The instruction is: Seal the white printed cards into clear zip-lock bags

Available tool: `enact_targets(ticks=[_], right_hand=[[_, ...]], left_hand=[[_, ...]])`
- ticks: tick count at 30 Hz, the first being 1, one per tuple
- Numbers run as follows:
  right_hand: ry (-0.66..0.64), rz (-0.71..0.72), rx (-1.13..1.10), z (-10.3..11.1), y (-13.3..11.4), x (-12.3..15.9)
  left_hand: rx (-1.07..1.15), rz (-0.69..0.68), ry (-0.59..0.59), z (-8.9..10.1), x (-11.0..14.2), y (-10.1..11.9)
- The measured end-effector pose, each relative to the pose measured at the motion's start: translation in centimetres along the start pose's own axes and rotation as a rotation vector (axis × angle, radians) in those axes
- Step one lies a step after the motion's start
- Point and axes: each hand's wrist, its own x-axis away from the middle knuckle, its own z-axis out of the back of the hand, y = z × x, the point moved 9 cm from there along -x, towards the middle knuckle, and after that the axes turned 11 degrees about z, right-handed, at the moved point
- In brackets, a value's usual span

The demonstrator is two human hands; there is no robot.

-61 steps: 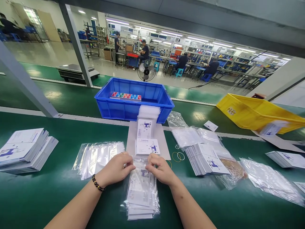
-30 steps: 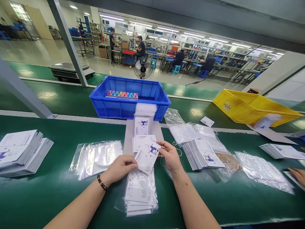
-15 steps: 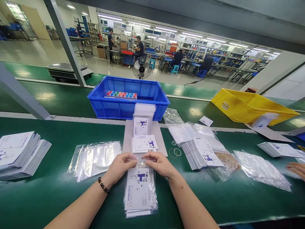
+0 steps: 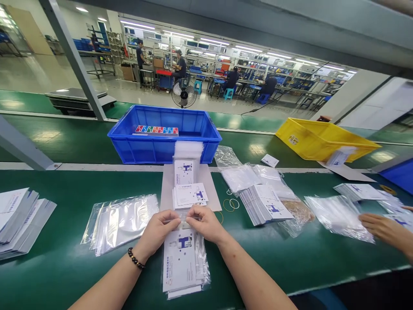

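My left hand [image 4: 160,230], with a beaded bracelet on the wrist, pinches the upper edge of a clear plastic bag [image 4: 202,258]. My right hand [image 4: 206,224] pinches that same edge, its fingertips close to the left ones. A white printed leaflet [image 4: 179,262] with a blue picture lies at the bag, on top of a small pile. Whether it is fully inside the bag I cannot tell. Just beyond my fingers, more leaflets [image 4: 190,193] rest on a grey cardboard sheet [image 4: 211,185]. Flat clear bags [image 4: 125,219] lie left of my left hand.
Leaflet stacks stand at far left [image 4: 19,219] and right [image 4: 264,202]. A blue bin [image 4: 164,150] sits ahead, a yellow bin [image 4: 306,140] further right. Rubber bands [image 4: 235,204] lie near my right hand. A co-worker's hand [image 4: 383,230] touches bags at the right.
The view has shifted slightly, so the scene sits further left. My hands keep pinching the bag edge, fingertips now closer together. The co-worker's hand has come further into view over the bags.
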Motion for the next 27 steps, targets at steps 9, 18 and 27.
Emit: enact_targets(ticks=[9,18,27], right_hand=[[0.017,0.226,0.172,0.0,-1.4,0.1],[0.284,0.493,0.615,2.0,-2.8,1.3],[0.080,0.511,0.711,-0.4,-1.9,1.3]], left_hand=[[-0.370,-0.182,0.059,0.5,0.7,1.8],[-0.777,-0.088,0.475,7.8,0.5,2.4],[-1.039,0.041,0.438,8.0,0.6,1.5]])
